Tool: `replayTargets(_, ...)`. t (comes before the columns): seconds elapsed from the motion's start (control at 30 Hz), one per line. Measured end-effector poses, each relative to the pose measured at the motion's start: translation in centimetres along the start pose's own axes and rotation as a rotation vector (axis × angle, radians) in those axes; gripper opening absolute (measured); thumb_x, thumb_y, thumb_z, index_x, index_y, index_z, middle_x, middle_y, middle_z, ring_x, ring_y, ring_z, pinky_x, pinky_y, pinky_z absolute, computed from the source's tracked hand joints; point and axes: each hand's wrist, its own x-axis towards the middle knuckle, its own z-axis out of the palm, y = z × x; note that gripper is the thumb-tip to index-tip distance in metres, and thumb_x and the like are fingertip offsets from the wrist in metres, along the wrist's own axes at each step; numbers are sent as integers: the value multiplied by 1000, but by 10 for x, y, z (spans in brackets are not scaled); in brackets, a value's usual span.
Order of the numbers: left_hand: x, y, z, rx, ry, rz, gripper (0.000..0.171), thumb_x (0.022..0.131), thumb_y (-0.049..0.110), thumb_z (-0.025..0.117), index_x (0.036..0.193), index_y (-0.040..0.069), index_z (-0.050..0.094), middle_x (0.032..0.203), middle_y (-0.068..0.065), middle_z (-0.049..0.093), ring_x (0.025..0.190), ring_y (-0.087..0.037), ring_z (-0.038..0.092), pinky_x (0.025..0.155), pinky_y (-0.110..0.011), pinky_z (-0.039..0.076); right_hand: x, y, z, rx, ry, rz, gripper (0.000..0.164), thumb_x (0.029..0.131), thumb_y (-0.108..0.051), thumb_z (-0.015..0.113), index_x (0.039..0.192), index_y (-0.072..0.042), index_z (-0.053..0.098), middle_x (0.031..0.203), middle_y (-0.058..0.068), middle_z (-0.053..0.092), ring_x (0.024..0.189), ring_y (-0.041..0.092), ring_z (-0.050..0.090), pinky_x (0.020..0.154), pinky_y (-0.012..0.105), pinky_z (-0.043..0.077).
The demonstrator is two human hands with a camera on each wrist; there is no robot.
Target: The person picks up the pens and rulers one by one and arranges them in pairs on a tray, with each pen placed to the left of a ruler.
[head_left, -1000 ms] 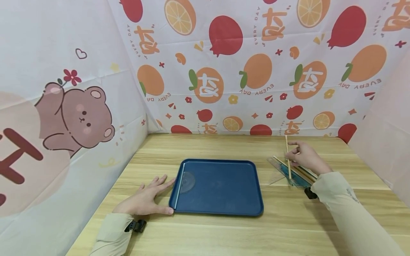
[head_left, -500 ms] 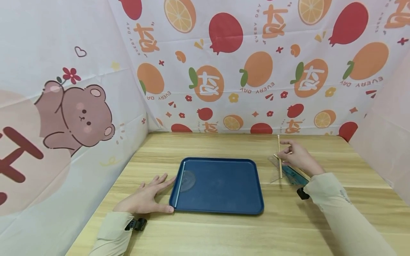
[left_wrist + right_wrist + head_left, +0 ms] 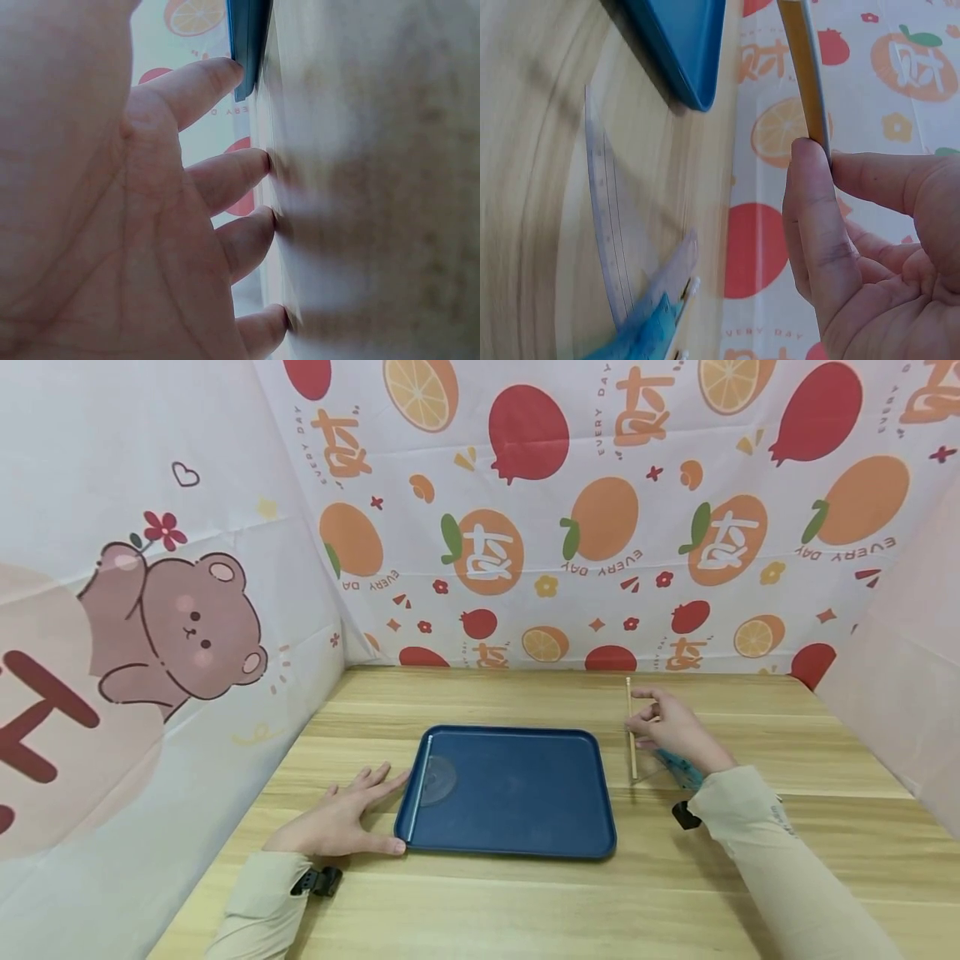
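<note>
My right hand (image 3: 678, 731) pinches a slim yellow pencil (image 3: 633, 762) between thumb and fingertips, above the table and just right of the blue tray (image 3: 525, 797). In the right wrist view the pencil (image 3: 807, 71) points up past the fingertips. My left hand (image 3: 337, 820) lies with spread fingers at the tray's left side; thumb and index finger touch its rim. Inside the tray, a pale thin stick (image 3: 420, 793) lies along the left wall beside a clear round-edged plastic piece (image 3: 441, 781).
Under and behind my right hand lie a teal item (image 3: 681, 768) and a clear ruler-like piece with markings (image 3: 604, 195). White-tipped sticks (image 3: 686, 304) lie with them. A fruit-print cloth (image 3: 525, 527) hangs behind the wooden table (image 3: 480, 906).
My right hand has moved left with the pencil, from above the pile of items towards the tray. My left hand keeps its place at the tray.
</note>
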Motion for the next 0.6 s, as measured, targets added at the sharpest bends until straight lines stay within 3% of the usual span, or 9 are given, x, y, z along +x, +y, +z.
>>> replayTargets(0.6,0,-2,1,34,20,21,110,80,64,87,168,22,39,174,-31,26,159,-62,19,109,-95,14,7,-17,37,75,-62,3,62,108,-8,64,163,-2,35,117,21,66,95,21,72,81,35,67)
